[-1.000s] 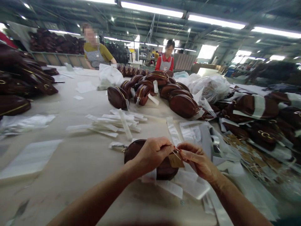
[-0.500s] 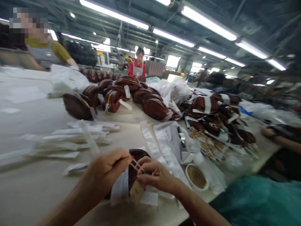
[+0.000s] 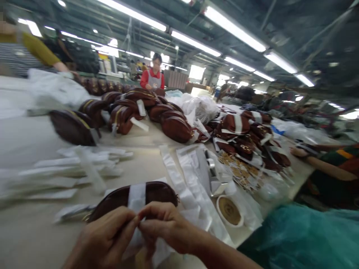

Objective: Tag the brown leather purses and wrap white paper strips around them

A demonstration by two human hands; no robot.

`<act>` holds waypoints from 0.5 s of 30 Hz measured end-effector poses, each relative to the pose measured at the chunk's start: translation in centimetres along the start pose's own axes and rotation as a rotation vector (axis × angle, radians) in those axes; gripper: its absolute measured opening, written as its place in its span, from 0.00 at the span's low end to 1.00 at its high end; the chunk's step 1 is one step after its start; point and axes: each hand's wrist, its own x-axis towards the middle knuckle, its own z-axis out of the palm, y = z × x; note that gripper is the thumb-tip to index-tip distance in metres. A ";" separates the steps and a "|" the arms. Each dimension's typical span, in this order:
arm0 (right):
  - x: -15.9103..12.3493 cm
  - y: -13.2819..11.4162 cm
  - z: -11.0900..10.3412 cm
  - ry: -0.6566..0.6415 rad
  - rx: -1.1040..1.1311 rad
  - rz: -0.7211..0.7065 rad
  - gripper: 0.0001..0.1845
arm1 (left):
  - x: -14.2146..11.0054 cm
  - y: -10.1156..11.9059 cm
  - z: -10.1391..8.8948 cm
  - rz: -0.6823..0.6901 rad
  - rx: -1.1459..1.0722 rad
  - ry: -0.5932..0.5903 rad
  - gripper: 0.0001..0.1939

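Close to me on the table lies a dark brown leather pouch (image 3: 112, 198) with a white paper band (image 3: 137, 196) around its middle. Just in front of it my left hand (image 3: 108, 235) and my right hand (image 3: 168, 224) meet, thumbs and fingertips pinched together. A tan hang tag (image 3: 141, 257), blurred, shows below them. Its white string was stretched between both hands a moment ago; now the closed fingers mostly hide it. My forearms and fingers cover the pouch's lower edge.
White paper strips (image 3: 75, 168) lie left, with longer strips (image 3: 190, 179) right of the pouch. A tape roll (image 3: 230, 210), loose tags (image 3: 238, 168) and a green plastic bag (image 3: 303, 235) are at right. Brown pouches (image 3: 176, 127) pile up behind. Co-workers stand around the table.
My hands have come down toward me and drawn together, fingertips now touching. The string no longer shows stretched between them. The banded pouch is now more in view as my head turned right.
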 end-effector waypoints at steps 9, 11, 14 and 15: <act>1.6 1.0 0.4 -0.033 -0.415 0.270 0.23 | -4.8 -1.2 -0.4 -0.327 -0.152 0.100 0.11; 2.4 0.0 0.4 -0.069 -0.477 0.304 0.23 | -5.6 -2.9 -0.9 -0.442 -0.181 0.252 0.11; 4.3 -2.8 0.7 -0.081 -0.628 0.236 0.23 | -6.0 -6.3 -1.5 -0.683 -0.101 0.422 0.10; 5.2 -3.7 1.0 -0.075 -0.715 0.190 0.23 | -5.9 -7.5 -1.5 -0.729 -0.090 0.412 0.12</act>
